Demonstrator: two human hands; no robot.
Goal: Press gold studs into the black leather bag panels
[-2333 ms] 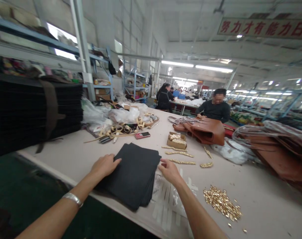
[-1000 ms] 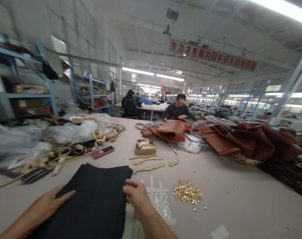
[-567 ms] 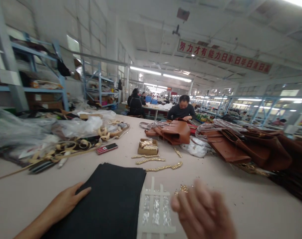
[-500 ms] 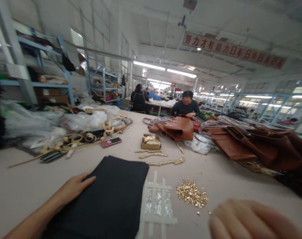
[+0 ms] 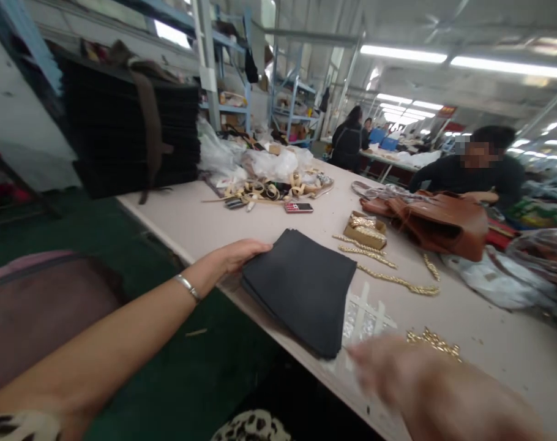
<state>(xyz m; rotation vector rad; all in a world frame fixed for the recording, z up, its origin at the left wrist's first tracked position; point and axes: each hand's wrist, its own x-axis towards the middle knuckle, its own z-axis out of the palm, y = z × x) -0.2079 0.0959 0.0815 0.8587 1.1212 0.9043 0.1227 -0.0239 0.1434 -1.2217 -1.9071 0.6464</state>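
Observation:
A stack of black sheets (image 5: 301, 288) lies on the table near its front edge. My left hand (image 5: 242, 252) grips the stack's left edge with the thumb on top; the other fingers are partly hidden. Blurred by motion, my right hand (image 5: 411, 370) is over the table's front, right of the stack, and I cannot make out its fingers. Behind it shows a pile of small gold metal pieces (image 5: 432, 342), partly covered. Clear plastic strips held with pale tape (image 5: 363, 318) lie between the stack and the right hand.
Rows of gold pieces (image 5: 368, 256) and a small cardboard box (image 5: 365, 231) are beyond the stack. Farther left lie a red phone (image 5: 299, 207) and plastic bags (image 5: 278, 164). Brown leather bags (image 5: 448, 222) lie at right, before a co-worker (image 5: 475, 162). A tall black stack (image 5: 131, 128) stands far left.
The view has swung left and down, showing the table's front edge and floor. My left hand stays at the stack's left edge. My right hand has moved closer to the taped strips.

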